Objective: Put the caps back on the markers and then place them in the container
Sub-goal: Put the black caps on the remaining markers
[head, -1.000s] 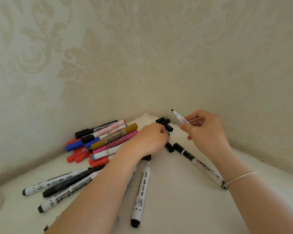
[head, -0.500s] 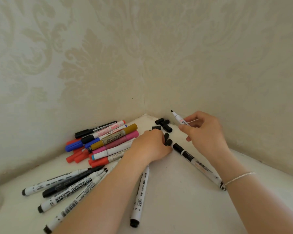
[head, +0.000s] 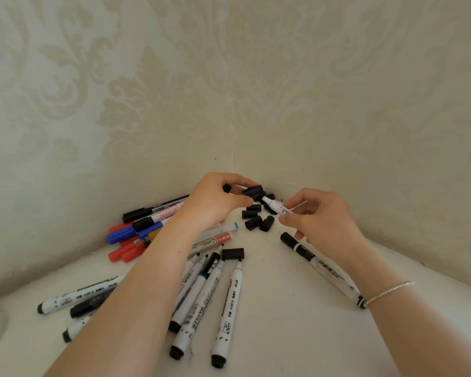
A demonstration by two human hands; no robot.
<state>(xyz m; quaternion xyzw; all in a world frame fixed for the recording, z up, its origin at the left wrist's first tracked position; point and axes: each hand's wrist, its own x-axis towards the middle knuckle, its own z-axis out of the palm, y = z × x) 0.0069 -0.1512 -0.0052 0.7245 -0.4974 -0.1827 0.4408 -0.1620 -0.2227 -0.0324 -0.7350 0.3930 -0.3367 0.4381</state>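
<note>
The left hand (head: 215,202) pinches a black cap (head: 253,191) between thumb and curled fingers, its open end right at the tip of a white marker (head: 276,206) that the right hand (head: 321,221) grips in curled fingers. Both are held over the back corner of the white worktop (head: 283,336), above a cluster of loose black caps (head: 256,219). Uncapped white markers (head: 201,300) lie near the front edge, coloured markers (head: 131,235) along the left wall. A capped marker (head: 321,268) lies under the right wrist. No container shows.
</note>
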